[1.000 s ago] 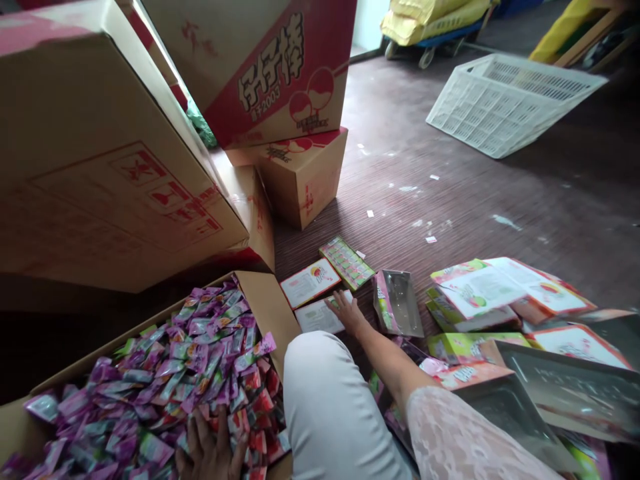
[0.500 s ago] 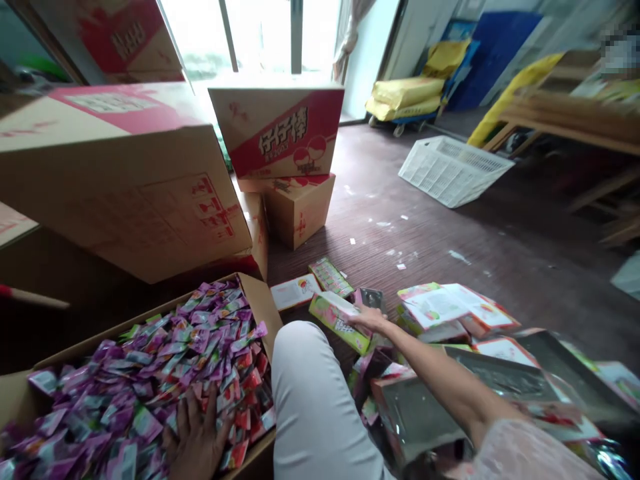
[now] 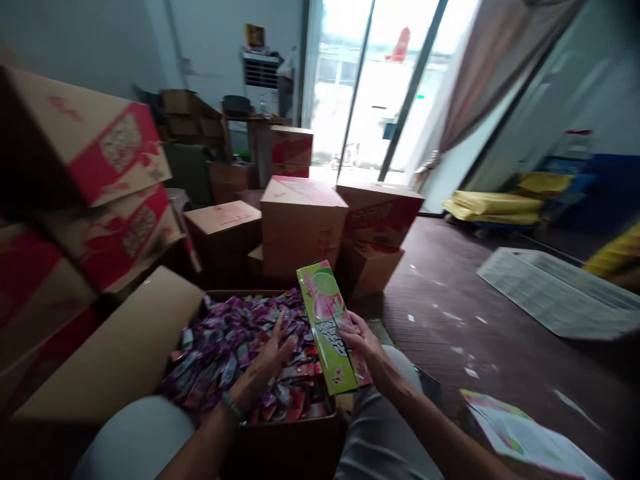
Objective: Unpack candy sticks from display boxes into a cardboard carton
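A narrow green and pink printed candy box (image 3: pixel 323 303) is in my right hand (image 3: pixel 364 343), tilted over the right side of a large open carton. My fingers wrap round its right edge. My left hand (image 3: pixel 274 353), with a bracelet on the wrist, hovers over the carton with fingers stretched out and nothing in them. Purple and red wrapped candies (image 3: pixel 235 333) fill the carton nearly to the rim. One long cardboard flap (image 3: pixel 120 353) folds outward on the left. My knees are on either side of the carton.
Stacked cartons (image 3: pixel 305 227) stand just beyond the candy carton, with more (image 3: pixel 115 160) at the left. On the floor at the right lie a flattened printed box (image 3: pixel 530 433), paper scraps and a white plastic crate (image 3: pixel 555 287). Yellow sacks (image 3: pixel 500 207) rest on a trolley.
My right hand has lifted the green and pink box from the floor pile to the carton. My left hand has risen off the candies. The view has turned left.
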The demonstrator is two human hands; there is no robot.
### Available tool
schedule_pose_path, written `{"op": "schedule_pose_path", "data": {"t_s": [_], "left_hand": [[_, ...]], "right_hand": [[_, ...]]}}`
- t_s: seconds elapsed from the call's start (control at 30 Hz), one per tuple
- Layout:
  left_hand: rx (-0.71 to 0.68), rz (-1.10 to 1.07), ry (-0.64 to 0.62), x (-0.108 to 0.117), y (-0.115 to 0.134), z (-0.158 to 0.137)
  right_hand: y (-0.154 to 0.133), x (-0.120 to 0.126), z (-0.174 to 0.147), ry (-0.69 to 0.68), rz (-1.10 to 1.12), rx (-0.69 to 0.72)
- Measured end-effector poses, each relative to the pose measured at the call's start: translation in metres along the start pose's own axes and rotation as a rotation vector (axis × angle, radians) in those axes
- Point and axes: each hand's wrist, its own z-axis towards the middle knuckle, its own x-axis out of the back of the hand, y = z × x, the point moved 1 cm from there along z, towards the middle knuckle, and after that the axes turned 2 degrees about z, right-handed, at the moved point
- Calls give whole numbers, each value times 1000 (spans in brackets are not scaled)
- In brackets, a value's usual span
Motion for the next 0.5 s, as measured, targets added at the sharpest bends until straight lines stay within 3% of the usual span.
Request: {"op": "schedule_pose_path", "data": {"t_s": [0.07, 0.13, 0.23, 0.3, 0.37, 0.43, 0.5], "left_hand": [[11, -219, -22, -2, 14, -17], [67, -355, 3, 7, 12, -25], [67, -384, 91, 32, -8, -24], [22, -332, 149, 46, -22, -16], [36, -253, 190, 54, -35, -5], [104, -161, 221, 56, -47, 7], [178, -82, 236, 55, -57, 17]], "right_hand": [[21, -51, -1, -125, 81, -50], [48, -89, -2, -237, 113, -119], [82, -111, 2, -270, -53, -120], [89, -109, 9, -170, -380, 112], [83, -104, 19, -187, -789, 456], [72, -100, 31, -408, -1113, 714], [63, -99, 43, -671, -1307, 814]]}}
